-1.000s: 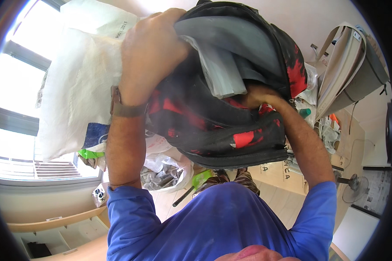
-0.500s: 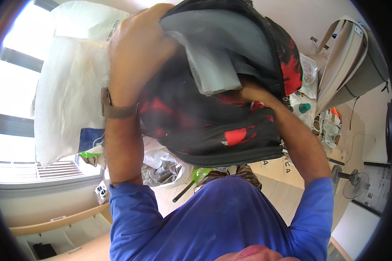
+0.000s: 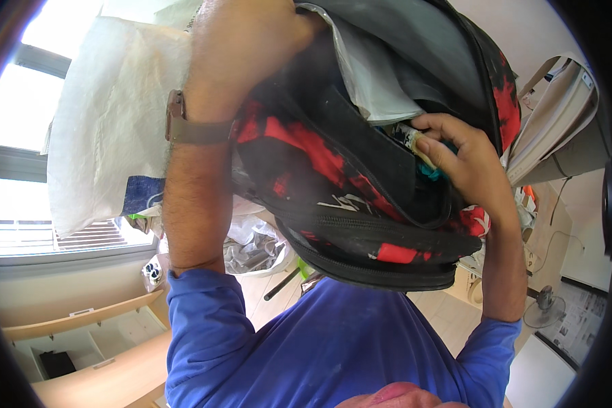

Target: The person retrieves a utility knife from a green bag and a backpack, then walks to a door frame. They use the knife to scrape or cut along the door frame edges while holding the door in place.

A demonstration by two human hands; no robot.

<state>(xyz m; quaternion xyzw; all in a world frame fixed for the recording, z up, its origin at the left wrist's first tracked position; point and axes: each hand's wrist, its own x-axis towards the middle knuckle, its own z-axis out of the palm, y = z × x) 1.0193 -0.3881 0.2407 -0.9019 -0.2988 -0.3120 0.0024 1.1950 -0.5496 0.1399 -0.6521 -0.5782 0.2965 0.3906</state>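
Note:
An open backpack (image 3: 306,146), black with red patches, is held up in front of my chest, its main zip spread wide. My left hand (image 3: 248,47), with a brown-strapped watch on the wrist, grips the bag's upper left rim; its fingertips are partly hidden. Inside, a grey translucent plastic sleeve (image 3: 367,75) hangs down. My right hand (image 3: 466,153) is in the opening, thumb and fingers pinching a small cream-and-black packet-like thing (image 3: 409,138). Something teal and crumpled (image 3: 430,170) lies just below it. The bag's deeper contents are hidden.
A large white woven sack (image 3: 115,122) stands by the window at left. Below it are a white bag of crumpled plastic (image 3: 251,248) and an open wooden drawer unit (image 3: 81,340). To the right are rolled sheets (image 3: 554,112) and a fan (image 3: 544,309).
My right hand has come up from deep inside the bag and now shows, pinching the cream-and-black thing. The backpack has shifted right and tilted, its opening showing more.

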